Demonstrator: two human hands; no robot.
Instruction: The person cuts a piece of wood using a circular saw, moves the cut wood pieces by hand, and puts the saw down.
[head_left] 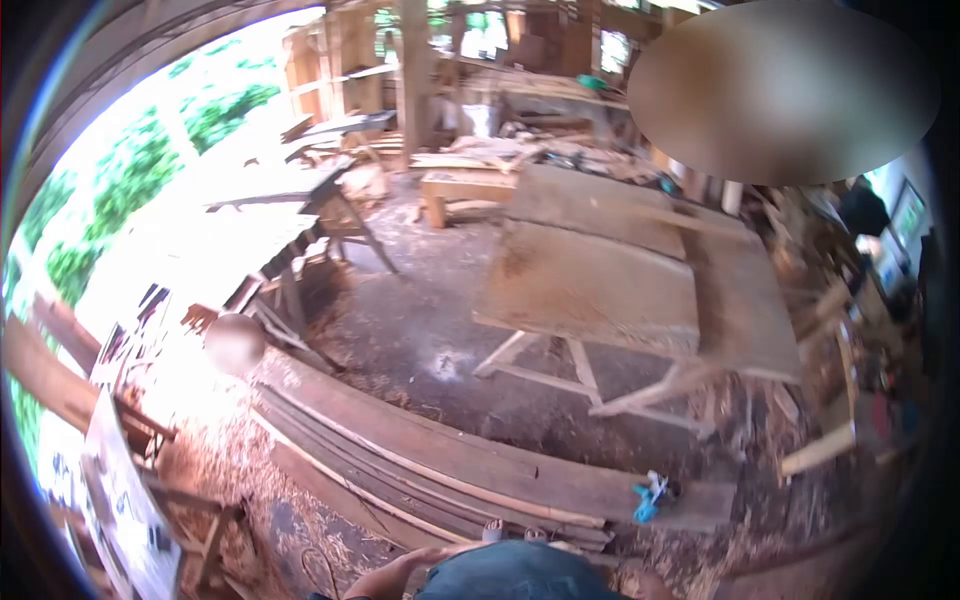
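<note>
At the bottom edge I see my own dark teal shirt (515, 575), with part of my left arm (395, 575) beside it. Some skin of my right arm (648, 585) shows on the other side. Both hands are hidden, so what they hold or touch does not show. My feet (493, 530) appear just past the shirt, next to a stack of long brown planks (420, 440) lying low across the floor. A bright blue tool-like object (648, 497), its kind unclear, rests on the right end of the top plank.
Large wooden panels (600, 285) lie on trestles (540, 365) ahead. A workbench (290, 245) stands left, amid wood shavings (220, 430). A white board (125, 500) leans at lower left. Lumber and scraps (820, 310) crowd the right side; a wooden post (415, 80) stands behind.
</note>
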